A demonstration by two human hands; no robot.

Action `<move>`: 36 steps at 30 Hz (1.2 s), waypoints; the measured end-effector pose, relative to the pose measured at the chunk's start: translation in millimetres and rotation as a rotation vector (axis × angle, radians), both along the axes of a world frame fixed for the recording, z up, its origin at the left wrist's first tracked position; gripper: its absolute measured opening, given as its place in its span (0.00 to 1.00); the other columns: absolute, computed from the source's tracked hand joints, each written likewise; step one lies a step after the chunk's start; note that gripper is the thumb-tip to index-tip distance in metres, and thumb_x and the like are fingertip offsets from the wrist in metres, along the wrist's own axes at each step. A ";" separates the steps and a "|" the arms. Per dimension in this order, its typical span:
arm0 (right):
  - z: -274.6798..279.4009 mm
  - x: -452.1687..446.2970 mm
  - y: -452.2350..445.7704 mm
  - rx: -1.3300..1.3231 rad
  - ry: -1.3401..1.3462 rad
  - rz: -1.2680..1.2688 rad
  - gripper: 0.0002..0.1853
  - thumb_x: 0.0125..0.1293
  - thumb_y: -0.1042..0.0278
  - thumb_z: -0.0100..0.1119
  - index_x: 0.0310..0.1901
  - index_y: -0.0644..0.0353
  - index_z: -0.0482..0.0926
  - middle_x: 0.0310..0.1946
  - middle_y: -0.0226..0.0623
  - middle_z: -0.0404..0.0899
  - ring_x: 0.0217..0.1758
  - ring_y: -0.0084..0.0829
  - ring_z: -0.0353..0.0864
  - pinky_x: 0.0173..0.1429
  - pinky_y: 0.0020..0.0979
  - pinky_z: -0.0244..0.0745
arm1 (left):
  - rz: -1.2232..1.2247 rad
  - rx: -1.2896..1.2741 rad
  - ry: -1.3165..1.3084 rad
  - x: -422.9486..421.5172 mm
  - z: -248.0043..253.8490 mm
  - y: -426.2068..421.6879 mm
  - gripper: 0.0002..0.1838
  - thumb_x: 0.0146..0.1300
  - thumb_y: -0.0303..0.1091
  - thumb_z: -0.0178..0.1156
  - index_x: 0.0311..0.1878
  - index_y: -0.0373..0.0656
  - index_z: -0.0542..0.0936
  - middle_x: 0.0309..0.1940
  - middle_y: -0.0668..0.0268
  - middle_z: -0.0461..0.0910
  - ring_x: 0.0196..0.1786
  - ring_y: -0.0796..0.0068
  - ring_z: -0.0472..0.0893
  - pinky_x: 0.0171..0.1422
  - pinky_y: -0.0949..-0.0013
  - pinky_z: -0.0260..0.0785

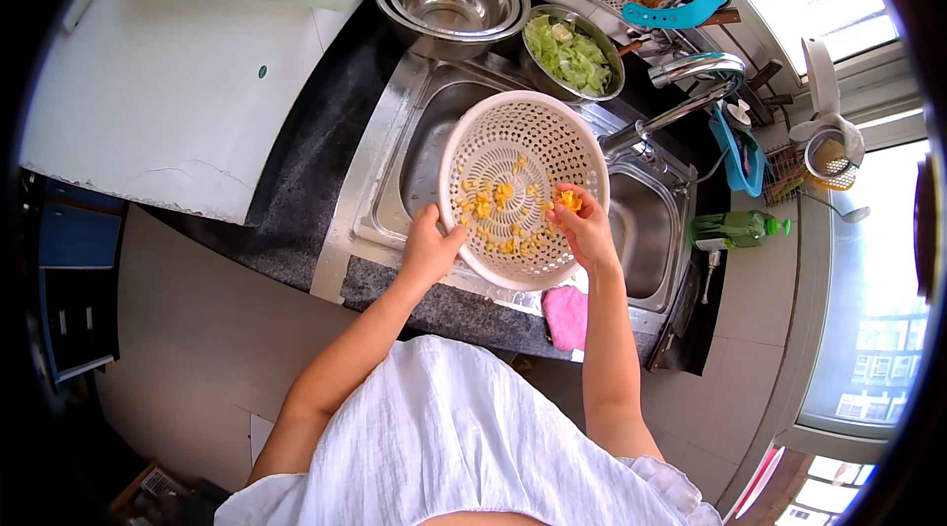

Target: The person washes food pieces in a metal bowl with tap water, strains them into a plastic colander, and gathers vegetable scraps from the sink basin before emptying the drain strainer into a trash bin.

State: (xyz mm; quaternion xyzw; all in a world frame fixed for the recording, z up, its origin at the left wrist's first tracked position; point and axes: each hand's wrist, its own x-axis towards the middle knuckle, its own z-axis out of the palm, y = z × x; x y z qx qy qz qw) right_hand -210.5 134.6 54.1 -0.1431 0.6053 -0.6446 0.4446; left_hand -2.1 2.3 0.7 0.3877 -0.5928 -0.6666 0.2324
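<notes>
A pale pink plastic colander (582,146) sits tilted over the double sink. Small yellow pieces (480,202), too small to identify, lie scattered across its bottom and lower side. On the colander's left rim, my left hand (432,246) is closed, thumb toward the inside. My right hand (586,230) is over the right inner side, fingers pinched on an orange-yellow piece (568,199) whose kind I cannot make out.
Behind the colander stand nested steel bowls (454,5) and a bowl of chopped green leaves (569,54). The faucet (681,107) arches at right. A pink cloth (565,317) hangs over the front counter edge; a green bottle (735,229) lies sideways in view at right.
</notes>
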 end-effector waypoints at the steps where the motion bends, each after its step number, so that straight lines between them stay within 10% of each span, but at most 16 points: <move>1: -0.4 0.4 -1.0 -0.004 0.009 -0.019 0.16 0.63 0.80 0.55 0.54 0.65 0.70 0.42 0.37 0.73 0.43 0.25 0.77 0.48 0.23 0.76 | 0.000 0.000 0.000 0.2 3.0 0.1 0.12 0.54 0.29 0.61 0.39 0.34 0.75 0.40 0.56 0.72 0.35 0.66 0.77 0.38 0.67 0.72; 14: -0.2 -4.1 -2.1 -0.015 0.044 -0.058 0.06 0.65 0.74 0.57 0.41 0.58 0.70 0.30 0.29 0.71 0.31 0.20 0.69 0.35 0.21 0.66 | 0.000 0.007 0.018 0.6 -10.7 -0.8 0.12 0.53 0.30 0.61 0.38 0.34 0.75 0.39 0.56 0.72 0.36 0.65 0.76 0.41 0.66 0.71; 20: -10.7 -15.6 6.8 -0.360 -0.510 -0.038 0.07 0.69 0.62 0.51 0.38 0.55 0.70 0.26 0.29 0.70 0.23 0.22 0.65 0.27 0.20 0.59 | 0.004 -0.007 0.027 -0.6 -16.6 0.7 0.12 0.53 0.30 0.61 0.38 0.33 0.75 0.39 0.55 0.71 0.36 0.64 0.76 0.42 0.65 0.71; 27: -40.7 -15.8 -15.9 -0.072 -0.099 -0.110 0.11 0.60 0.77 0.50 0.45 0.62 0.71 0.34 0.33 0.73 0.24 0.24 0.68 0.27 0.24 0.65 | -0.009 0.086 0.031 -0.3 -1.5 3.0 0.12 0.53 0.29 0.61 0.39 0.33 0.74 0.41 0.55 0.70 0.37 0.63 0.76 0.41 0.66 0.72; 30: -76.6 -22.2 -11.7 0.483 0.440 0.086 0.14 0.57 0.78 0.53 0.47 0.64 0.72 0.37 0.34 0.74 0.36 0.26 0.75 0.34 0.25 0.72 | -0.002 -0.035 0.069 -0.4 -9.4 4.0 0.13 0.53 0.29 0.60 0.40 0.32 0.74 0.41 0.55 0.70 0.37 0.63 0.76 0.40 0.66 0.72; 36: -87.5 -22.4 -11.7 0.467 0.927 0.171 0.16 0.54 0.74 0.61 0.45 0.66 0.73 0.34 0.36 0.77 0.32 0.29 0.77 0.40 0.32 0.75 | -0.014 -0.005 0.011 1.4 -1.7 5.6 0.14 0.53 0.30 0.60 0.42 0.33 0.74 0.43 0.55 0.70 0.39 0.64 0.76 0.43 0.66 0.71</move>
